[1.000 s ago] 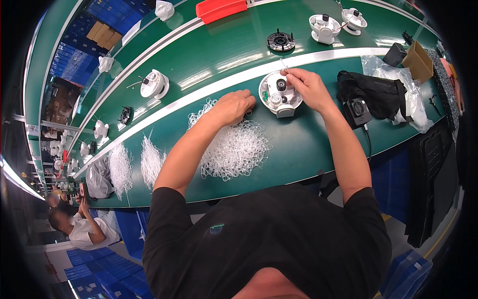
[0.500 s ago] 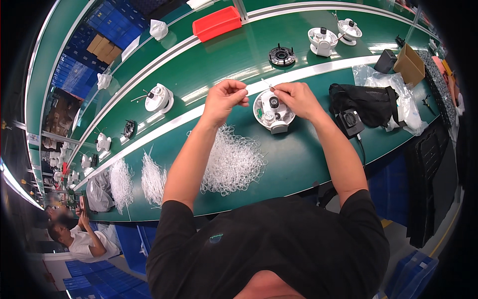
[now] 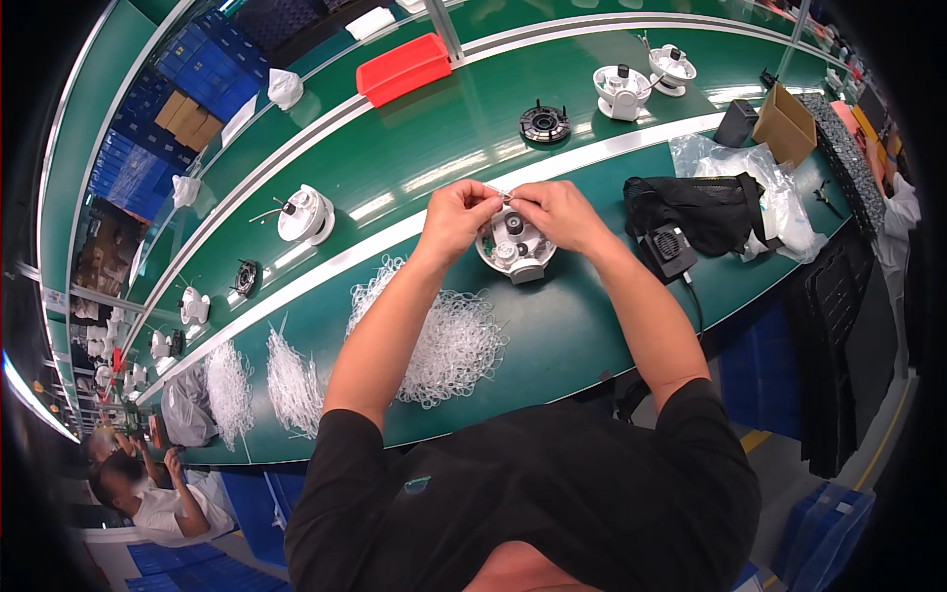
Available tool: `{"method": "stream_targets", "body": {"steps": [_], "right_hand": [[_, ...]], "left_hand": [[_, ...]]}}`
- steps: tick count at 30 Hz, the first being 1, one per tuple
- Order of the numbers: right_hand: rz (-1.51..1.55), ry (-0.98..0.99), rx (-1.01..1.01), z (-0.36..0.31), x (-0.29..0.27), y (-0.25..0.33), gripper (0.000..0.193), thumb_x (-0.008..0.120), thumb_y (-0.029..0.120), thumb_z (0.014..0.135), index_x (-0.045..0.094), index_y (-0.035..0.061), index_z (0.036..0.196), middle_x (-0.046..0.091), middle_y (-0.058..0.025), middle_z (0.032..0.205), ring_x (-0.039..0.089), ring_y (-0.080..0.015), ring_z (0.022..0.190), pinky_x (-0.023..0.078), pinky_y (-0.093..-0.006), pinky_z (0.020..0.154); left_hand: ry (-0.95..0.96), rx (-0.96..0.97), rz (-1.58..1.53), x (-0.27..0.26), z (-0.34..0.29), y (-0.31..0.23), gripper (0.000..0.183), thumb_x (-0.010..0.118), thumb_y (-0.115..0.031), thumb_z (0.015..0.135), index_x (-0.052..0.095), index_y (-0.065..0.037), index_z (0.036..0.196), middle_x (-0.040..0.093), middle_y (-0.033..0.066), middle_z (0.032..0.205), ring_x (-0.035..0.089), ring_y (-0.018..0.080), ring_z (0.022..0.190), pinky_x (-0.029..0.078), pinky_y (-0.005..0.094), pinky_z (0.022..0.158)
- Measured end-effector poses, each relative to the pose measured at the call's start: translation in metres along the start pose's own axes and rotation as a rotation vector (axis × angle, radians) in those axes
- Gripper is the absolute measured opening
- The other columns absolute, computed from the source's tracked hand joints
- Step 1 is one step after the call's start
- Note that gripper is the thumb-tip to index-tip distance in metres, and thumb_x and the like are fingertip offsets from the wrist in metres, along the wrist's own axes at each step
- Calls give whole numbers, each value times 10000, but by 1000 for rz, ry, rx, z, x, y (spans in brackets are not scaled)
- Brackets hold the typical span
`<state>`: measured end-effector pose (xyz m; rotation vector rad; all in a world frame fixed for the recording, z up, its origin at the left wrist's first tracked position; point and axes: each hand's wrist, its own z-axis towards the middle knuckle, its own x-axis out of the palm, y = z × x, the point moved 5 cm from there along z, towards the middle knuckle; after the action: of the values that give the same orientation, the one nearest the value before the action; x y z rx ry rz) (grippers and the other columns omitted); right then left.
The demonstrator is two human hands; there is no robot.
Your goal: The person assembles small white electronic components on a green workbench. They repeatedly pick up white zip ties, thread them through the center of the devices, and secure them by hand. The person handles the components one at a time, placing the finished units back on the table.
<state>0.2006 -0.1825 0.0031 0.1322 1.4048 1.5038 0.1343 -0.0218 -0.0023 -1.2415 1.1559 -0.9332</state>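
Note:
In front of me on the bench stands a white round camera housing [image 3: 525, 268] with its top open and a black lens [image 3: 514, 227] inside. At its far rim, my left hand [image 3: 462, 219] and my right hand [image 3: 560, 213] meet fingertip to fingertip. Both pinch a short white wire [image 3: 505, 194] that rises from the housing; its end is mostly covered by the fingers. Left of the housing, partly behind my left forearm, lies a heap of thin white looped strands [image 3: 454, 345].
Smaller strand bundles [image 3: 293, 385] lie farther left. Beyond the white rail, the green line carries similar white housings [image 3: 306, 215], black ring-shaped bases [image 3: 545, 122] and a red tray [image 3: 404, 69]. At right sit a black bag [image 3: 691, 212] and a corded black device [image 3: 671, 252]. Co-workers sit far left.
My left hand has moved right to join the right hand at the wire, its fingers now closed on it. My right hand keeps its pinch. The whole view has shifted slightly.

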Motion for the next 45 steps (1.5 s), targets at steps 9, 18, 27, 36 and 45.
{"method": "stream_targets", "body": {"steps": [9, 18, 27, 36, 45], "right_hand": [[344, -18, 94, -3, -3, 0, 156, 645, 114, 922, 707, -3, 1004, 715, -83, 845, 669, -166, 732, 520, -304, 662], [598, -162, 215, 2, 10, -31, 182, 611, 179, 970, 673, 10, 1000, 660, -39, 892, 563, -100, 824, 473, -284, 738], [686, -174, 267, -7, 11, -42, 238, 528, 227, 1007, 633, 24, 938, 663, -77, 869, 573, -170, 793, 459, -323, 729], [-199, 31, -222, -9, -2, 0, 166, 668, 164, 855, 626, 24, 934, 648, -152, 826, 633, -359, 848, 486, -465, 736], [-138, 189, -11, -2, -1, -3, 147, 648, 134, 835, 650, 33, 940, 691, -174, 891, 658, -381, 870, 509, -472, 746]], "left_hand": [[-45, 73, 328, 6, -1, -6, 117, 737, -86, 864, 718, 24, 897, 732, 83, 833, 652, 105, 715, 527, 275, 630], [-40, 245, 751, 15, -6, -17, 81, 687, -87, 832, 683, -18, 873, 700, 158, 870, 676, 327, 812, 530, 413, 728], [28, 571, 998, 20, -6, -19, 163, 675, 10, 696, 628, -37, 845, 634, 140, 828, 621, 360, 824, 493, 443, 707], [-28, 587, 1002, 20, -12, -15, 132, 660, -2, 725, 605, -27, 844, 620, 146, 829, 613, 366, 829, 493, 453, 719], [-27, 524, 1011, 15, -12, -12, 55, 647, -52, 807, 618, -43, 853, 630, 139, 873, 616, 347, 877, 500, 458, 748]]}}
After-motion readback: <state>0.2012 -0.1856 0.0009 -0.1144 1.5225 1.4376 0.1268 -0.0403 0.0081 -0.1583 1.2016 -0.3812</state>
